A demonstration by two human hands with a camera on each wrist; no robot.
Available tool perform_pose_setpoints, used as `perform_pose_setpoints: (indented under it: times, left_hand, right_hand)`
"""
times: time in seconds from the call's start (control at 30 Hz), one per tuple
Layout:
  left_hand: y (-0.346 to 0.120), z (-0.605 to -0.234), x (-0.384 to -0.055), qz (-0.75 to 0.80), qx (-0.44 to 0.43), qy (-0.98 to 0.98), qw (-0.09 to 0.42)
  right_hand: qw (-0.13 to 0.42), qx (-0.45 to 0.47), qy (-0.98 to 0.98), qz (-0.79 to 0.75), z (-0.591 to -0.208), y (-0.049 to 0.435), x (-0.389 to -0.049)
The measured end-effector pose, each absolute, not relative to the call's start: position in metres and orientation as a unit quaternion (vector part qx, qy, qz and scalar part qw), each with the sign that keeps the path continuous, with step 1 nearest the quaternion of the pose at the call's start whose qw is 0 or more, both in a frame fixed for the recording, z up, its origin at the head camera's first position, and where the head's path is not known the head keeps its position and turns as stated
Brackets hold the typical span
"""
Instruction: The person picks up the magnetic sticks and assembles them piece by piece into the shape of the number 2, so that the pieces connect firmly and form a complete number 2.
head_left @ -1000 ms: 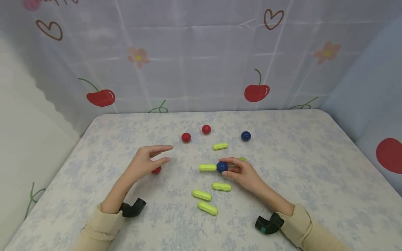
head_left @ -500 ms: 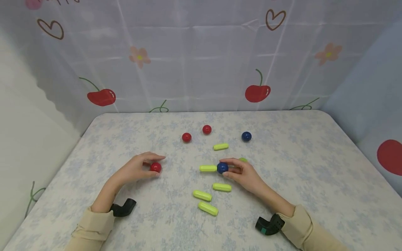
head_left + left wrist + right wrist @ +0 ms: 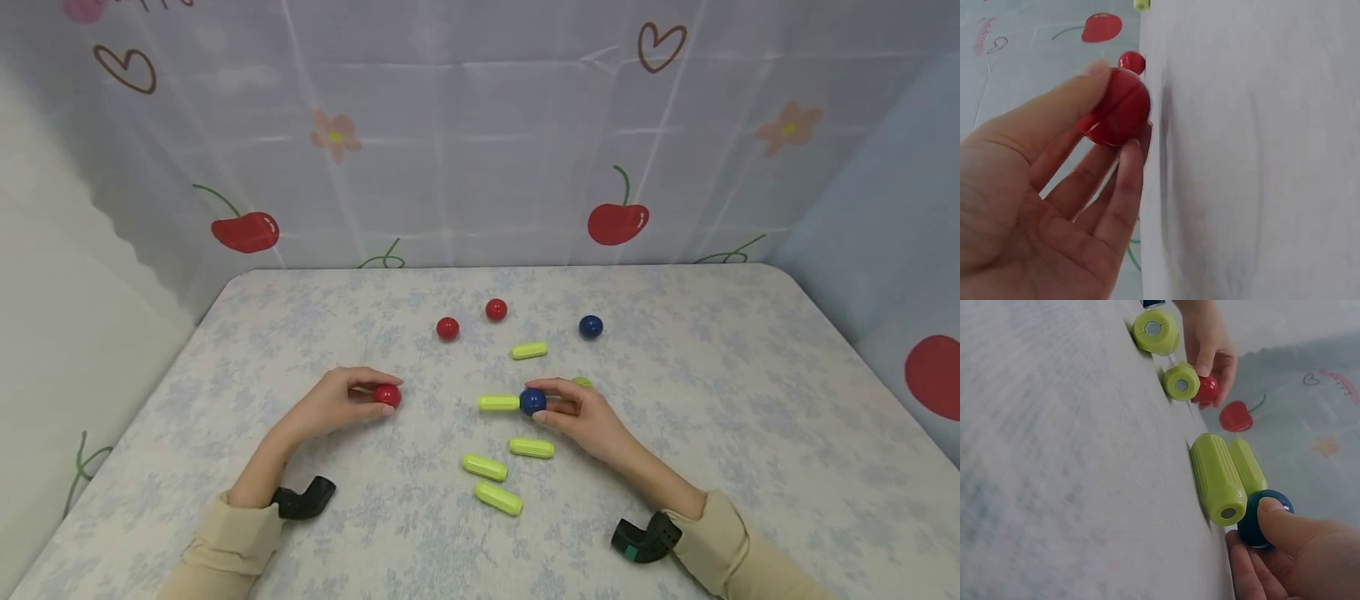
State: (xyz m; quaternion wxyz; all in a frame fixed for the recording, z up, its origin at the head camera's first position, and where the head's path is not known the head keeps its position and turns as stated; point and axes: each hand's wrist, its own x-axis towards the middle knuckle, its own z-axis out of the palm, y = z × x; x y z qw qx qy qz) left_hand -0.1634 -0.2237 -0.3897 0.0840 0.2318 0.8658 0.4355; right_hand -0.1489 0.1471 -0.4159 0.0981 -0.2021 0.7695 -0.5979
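The right grip (image 3: 581, 417) is closed on the blue ball (image 3: 533, 402), pinching it between thumb and fingers. At the left of the blue ball, one green stick (image 3: 498, 403) lies with its end against it and points away to the left. Also to the left of the blue ball, but well apart from it, the left grip (image 3: 341, 408) holds a red ball (image 3: 387, 395) between thumb and fingers; whether this red ball touches the tabletop (image 3: 652, 350), I cannot tell. On the near side of the blue ball lies a ribbed stick (image 3: 532, 448), and two more sticks (image 3: 484, 467) lie even nearer to the person, a little to the left. To the right of the blue ball and slightly beyond it, a green piece (image 3: 582, 381) is mostly hidden by the fingers. On the far side of the blue ball there is another stick (image 3: 529, 351); farther from the blue ball are two loose red balls (image 3: 447, 328), to its left, and a second blue ball (image 3: 591, 326), to its right. Farthest beyond the blue ball hangs a pale sheet (image 3: 480, 167) with printed cherries, flowers and hearts
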Motion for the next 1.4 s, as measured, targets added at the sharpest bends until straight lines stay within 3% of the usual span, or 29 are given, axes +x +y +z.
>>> perform_pose_setpoints:
  times: [0.3,0.57,1.1,1.4]
  left_hand:
    - [-0.186,-0.386,-0.161,0.572,0.189,0.787,0.134]
    - [-0.161,-0.390,-0.164,0.571,0.186,0.788,0.135]
    - [-0.149,-0.401,-0.162,0.607,0.158,0.756,0.189]
    - [-0.147,-0.408,-0.162,0.604,0.153,0.764,0.169]
  right_hand:
    - [0.093,-0.207,0.766,-0.602,-0.414,0.148,-0.149]
    - [0.094,-0.206,0.768,-0.599,-0.420,0.148,-0.149]
    - [0.093,-0.201,0.767,-0.602,-0.420,0.148,-0.149]
    - [0.094,-0.203,0.768,-0.601,-0.420,0.148,-0.150]
